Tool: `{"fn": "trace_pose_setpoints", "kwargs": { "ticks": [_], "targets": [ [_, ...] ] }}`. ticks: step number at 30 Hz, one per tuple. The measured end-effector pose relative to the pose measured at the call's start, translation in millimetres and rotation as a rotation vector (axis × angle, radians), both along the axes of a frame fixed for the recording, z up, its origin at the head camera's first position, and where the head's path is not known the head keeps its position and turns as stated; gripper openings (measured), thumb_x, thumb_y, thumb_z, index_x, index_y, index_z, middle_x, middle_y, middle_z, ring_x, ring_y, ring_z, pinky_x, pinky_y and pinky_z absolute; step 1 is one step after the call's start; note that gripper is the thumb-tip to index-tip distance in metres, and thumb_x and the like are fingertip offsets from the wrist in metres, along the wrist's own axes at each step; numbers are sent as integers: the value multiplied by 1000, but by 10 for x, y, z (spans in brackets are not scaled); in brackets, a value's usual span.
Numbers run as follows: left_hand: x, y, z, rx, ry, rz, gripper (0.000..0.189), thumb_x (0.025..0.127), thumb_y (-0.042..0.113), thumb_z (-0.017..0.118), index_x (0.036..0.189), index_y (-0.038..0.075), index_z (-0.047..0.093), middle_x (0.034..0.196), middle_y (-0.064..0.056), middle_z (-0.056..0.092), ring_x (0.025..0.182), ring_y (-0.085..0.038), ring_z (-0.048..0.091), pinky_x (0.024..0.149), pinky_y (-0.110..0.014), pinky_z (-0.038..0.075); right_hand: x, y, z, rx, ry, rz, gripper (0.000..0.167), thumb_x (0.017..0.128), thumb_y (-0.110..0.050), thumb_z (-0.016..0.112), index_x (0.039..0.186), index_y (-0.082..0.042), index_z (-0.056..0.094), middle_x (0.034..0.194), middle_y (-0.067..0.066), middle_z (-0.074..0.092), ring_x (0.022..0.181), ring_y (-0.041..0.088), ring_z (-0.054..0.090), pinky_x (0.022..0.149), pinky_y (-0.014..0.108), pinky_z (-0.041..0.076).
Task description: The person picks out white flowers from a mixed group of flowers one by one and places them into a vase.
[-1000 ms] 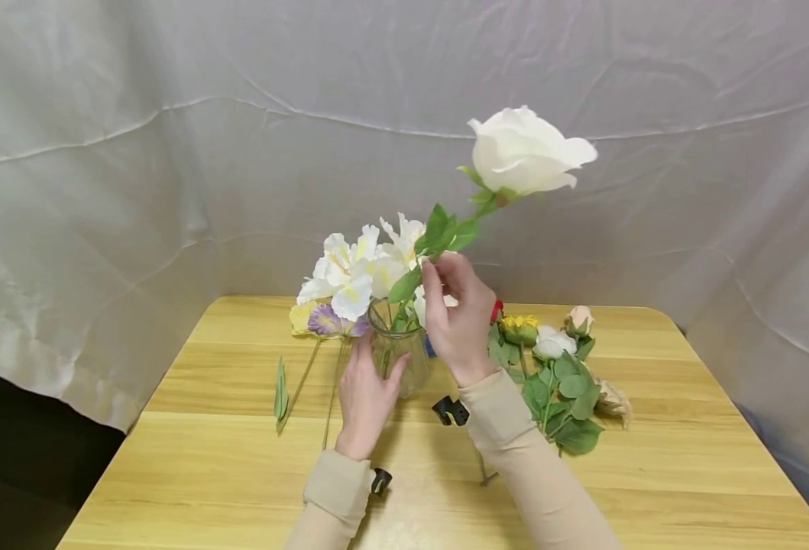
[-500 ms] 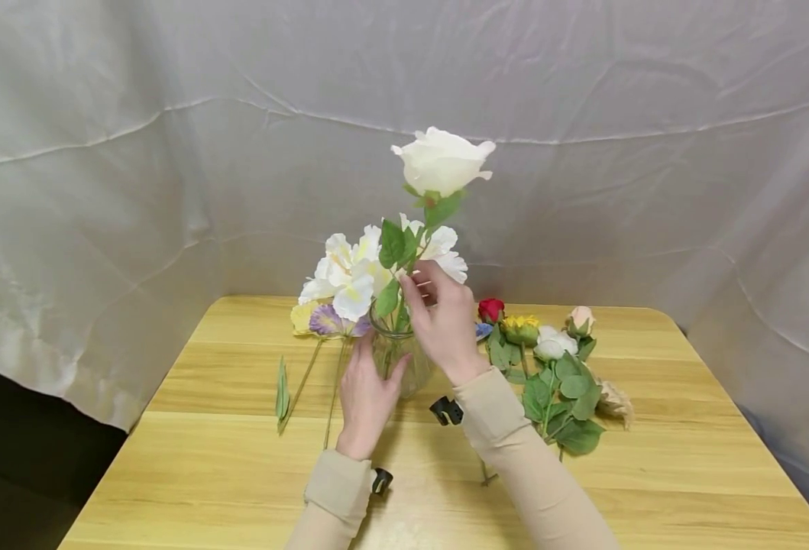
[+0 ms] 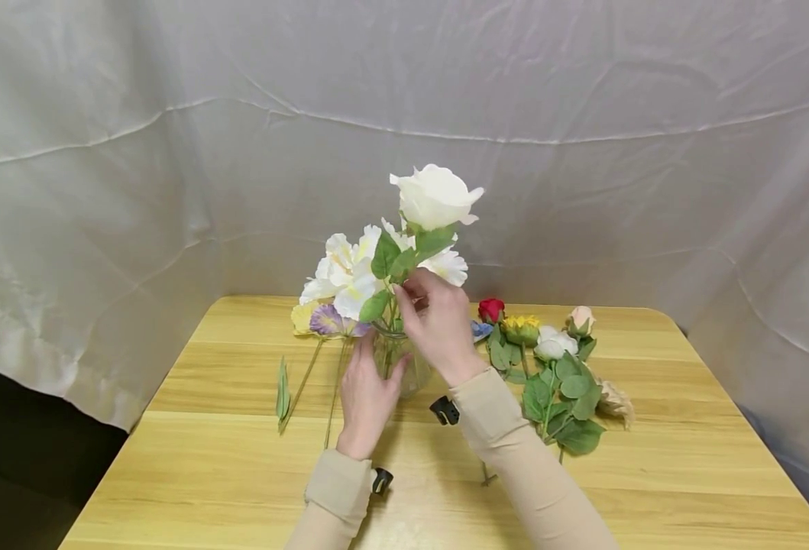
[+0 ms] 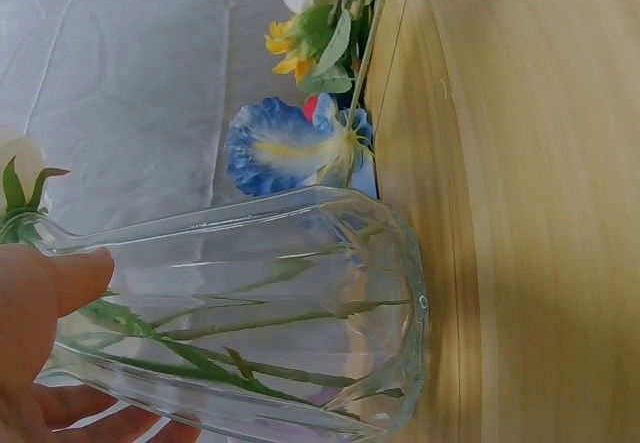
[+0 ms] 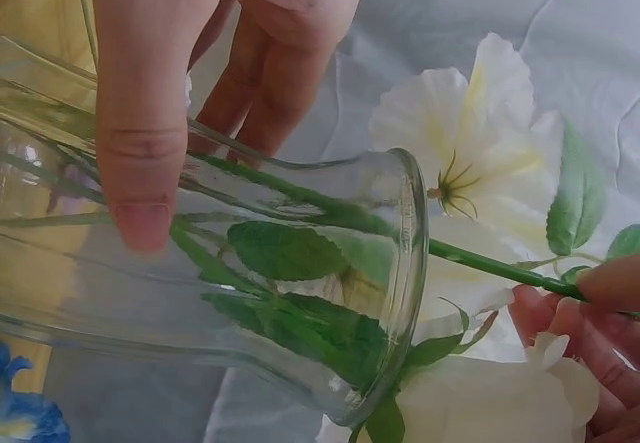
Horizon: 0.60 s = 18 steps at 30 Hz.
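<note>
My left hand (image 3: pixel 368 393) holds a clear glass vase (image 3: pixel 415 374), thumb on one side and fingers on the other. Above its mouth, my right hand (image 3: pixel 441 325) pinches the green stem (image 5: pixel 490 268) of a white rose (image 3: pixel 437 197). That stem passes through the rim (image 5: pixel 418 253) into the vase, and the bloom stands upright over the hand. White irises (image 3: pixel 342 267) rise from the vase behind the rose's leaves (image 3: pixel 374 307). In the left wrist view several stems (image 4: pixel 270 318) lean inside the glass, their lower ends near its base.
Left of the vase lie a purple iris (image 3: pixel 331 319), a yellow flower (image 3: pixel 302 317) and a loose leaf (image 3: pixel 283 389). To the right are a blue iris (image 4: pixel 280 148), a red rose (image 3: pixel 491 309), a yellow sunflower (image 3: pixel 521 328), a white flower (image 3: pixel 554 343) and a pale pink rose (image 3: pixel 580 321).
My right hand has brought the white rose left over the vase, then lowered it, the stem sinking into the mouth. The left hand stays on the vase.
</note>
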<state>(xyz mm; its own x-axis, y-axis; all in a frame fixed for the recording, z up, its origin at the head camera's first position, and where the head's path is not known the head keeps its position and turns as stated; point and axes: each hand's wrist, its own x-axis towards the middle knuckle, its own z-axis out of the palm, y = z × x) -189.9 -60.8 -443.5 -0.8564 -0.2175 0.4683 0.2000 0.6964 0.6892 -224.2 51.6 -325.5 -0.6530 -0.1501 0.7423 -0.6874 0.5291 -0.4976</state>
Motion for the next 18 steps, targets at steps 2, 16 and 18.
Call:
{"fn": "trace_pose_setpoints", "kwargs": {
  "ticks": [2, 16, 18],
  "targets": [
    [-1, -1, 1, 0, -1, -1, 71, 86, 35, 79, 143, 4, 50, 140, -18, 61, 113, -39, 67, 87, -52, 59, -3, -6, -6, 8, 8, 1, 11, 94, -7, 65, 85, 0, 66, 78, 15, 74, 64, 24, 71, 58, 28, 61],
    [0, -5, -9, -13, 4, -4, 70, 87, 33, 79, 142, 1, 50, 138, -19, 61, 114, -39, 67, 88, -52, 60, 21, -13, 50, 203, 16, -58, 18, 98, -12, 61, 90, 1, 72, 82, 14, 75, 65, 23, 70, 57, 30, 60],
    [-1, -5, -16, -16, 11, -5, 70, 87, 33, 79, 141, 1, 50, 138, -19, 62, 113, -40, 68, 87, -52, 60, 25, -13, 53, 217, 7, -49, 16, 97, -11, 63, 91, 0, 73, 82, 13, 76, 64, 22, 71, 57, 29, 60]
  ]
}}
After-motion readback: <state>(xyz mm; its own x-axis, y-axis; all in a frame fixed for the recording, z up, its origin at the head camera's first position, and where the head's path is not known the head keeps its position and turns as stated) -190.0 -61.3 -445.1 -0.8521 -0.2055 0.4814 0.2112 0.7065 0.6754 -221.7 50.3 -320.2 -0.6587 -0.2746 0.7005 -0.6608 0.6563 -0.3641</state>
